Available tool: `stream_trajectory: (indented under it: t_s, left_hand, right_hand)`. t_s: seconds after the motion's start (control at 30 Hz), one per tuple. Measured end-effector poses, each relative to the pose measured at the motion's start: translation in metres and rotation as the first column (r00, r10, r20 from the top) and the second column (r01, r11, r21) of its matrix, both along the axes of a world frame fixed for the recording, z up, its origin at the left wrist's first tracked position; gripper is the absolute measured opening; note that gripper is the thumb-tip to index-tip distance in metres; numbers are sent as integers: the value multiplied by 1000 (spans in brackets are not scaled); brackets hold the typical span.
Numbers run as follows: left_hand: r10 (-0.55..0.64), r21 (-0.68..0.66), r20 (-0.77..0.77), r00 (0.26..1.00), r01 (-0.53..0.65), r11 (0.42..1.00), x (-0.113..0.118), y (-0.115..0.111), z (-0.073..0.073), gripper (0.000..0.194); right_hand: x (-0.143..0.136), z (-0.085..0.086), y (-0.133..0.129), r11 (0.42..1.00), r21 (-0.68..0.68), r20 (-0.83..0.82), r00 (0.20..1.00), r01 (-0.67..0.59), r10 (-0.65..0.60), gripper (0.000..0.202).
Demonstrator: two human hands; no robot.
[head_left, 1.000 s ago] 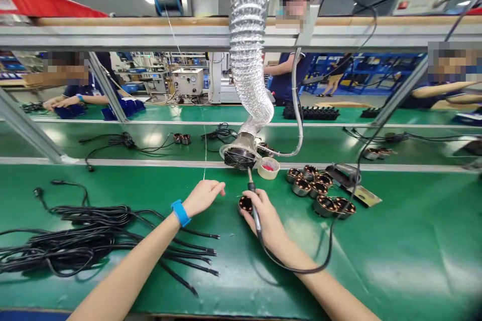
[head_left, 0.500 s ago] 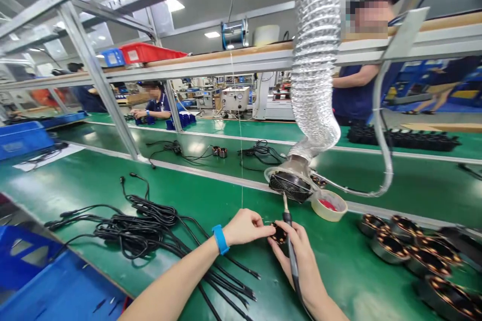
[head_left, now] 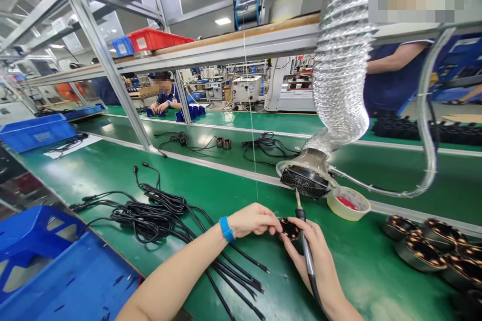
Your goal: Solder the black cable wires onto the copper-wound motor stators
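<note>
- Two bare hands met over the green tabletop (head_left: 361, 266), as the head view showed it, with a small coil ring (head_left: 290, 230) between them; whether it rested on the surface or was slightly lifted, I could not tell.
- The right hand (head_left: 320, 256) was partly closed around a soldering iron (head_left: 307, 251), its thumb and a fingertip also at the ring.
- The left hand (head_left: 254, 220) was curled, fingertips drawn close at the ring's left edge; whether they gripped it, pinched something finer or only touched it was hidden from me.
- The iron's tip pointed up and away from the ring, toward the fan grille (head_left: 304, 182) below the silver duct (head_left: 341, 70). That seemed a sound angle, sparing the left fingers.
- Good handling, I judged, called for light, even pressure from both sides, so the ring would not twist while the iron shared that grip.
- A thin wire (head_left: 248, 85) hung from the spool (head_left: 247, 12) to just beyond the left hand; snagging it looked worth guarding against.
- Black cables (head_left: 150, 210) reached under the left forearm, and more rings (head_left: 419, 251) sat at the right, so small, tidy wrist movements seemed wisest.
</note>
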State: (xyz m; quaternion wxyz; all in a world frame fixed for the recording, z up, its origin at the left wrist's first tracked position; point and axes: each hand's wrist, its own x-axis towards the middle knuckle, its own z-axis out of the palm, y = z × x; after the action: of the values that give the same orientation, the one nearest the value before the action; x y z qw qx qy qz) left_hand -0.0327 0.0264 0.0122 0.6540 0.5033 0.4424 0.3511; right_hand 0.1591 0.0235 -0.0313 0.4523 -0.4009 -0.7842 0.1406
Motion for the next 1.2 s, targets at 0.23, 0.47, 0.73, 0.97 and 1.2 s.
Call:
stream_trajectory:
  t_s: [0.23, 0.47, 0.73, 0.97, 1.2]
  left_hand:
    - [127, 33, -115, 985, -124, 992, 2, 1, -10, 52]
    - [248, 273, -219, 944, -184, 944, 7, 7, -20, 31]
    - [269, 53, 19, 963, -270, 962, 12, 4, -12, 41]
    - [240, 229, -220, 945, -189, 955, 12, -9, -8, 39]
    - [258, 356, -484, 836, -81, 931, 14, -10, -19, 38]
  right_hand:
    - [4, 1, 2, 999, -20, -23, 999, -46, 46, 31]
    - [1, 0, 2, 996, -53, -48, 996, -74, 72, 33]
    - [-3, 7, -10, 969, -158, -110, 979, -190, 174, 43]
    - [-4, 3, -15, 967, -167, -190, 968, -194, 162, 50]
    - [-3, -3, -19, 965, -192, -118, 981, -177, 156, 60]
